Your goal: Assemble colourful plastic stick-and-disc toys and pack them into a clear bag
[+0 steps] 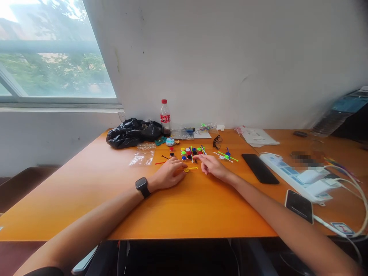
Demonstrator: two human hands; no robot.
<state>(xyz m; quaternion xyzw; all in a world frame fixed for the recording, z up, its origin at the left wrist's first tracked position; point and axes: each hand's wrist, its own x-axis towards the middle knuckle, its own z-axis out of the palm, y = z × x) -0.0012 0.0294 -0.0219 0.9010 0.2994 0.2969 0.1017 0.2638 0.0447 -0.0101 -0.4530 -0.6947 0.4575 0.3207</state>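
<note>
My left hand (169,173), with a black watch (143,186) on its wrist, lies on the orange table (184,211). Its fingers are curled and pinched on a yellow disc with a thin stick (189,168). My right hand (211,165) rests just to the right, fingers bent, its fingertips by a cluster of small coloured discs and sticks (191,151). Whether the right fingers grip a piece I cannot make out. A green stick piece (228,156) lies to the right of the cluster.
At the back stand a red-labelled bottle (165,117), a black plastic bag (132,132), an empty clear bag (143,154) and glasses (217,142). To the right lie a black phone (260,168), a white power strip (296,176) with cables, another phone (299,206) and papers (257,137).
</note>
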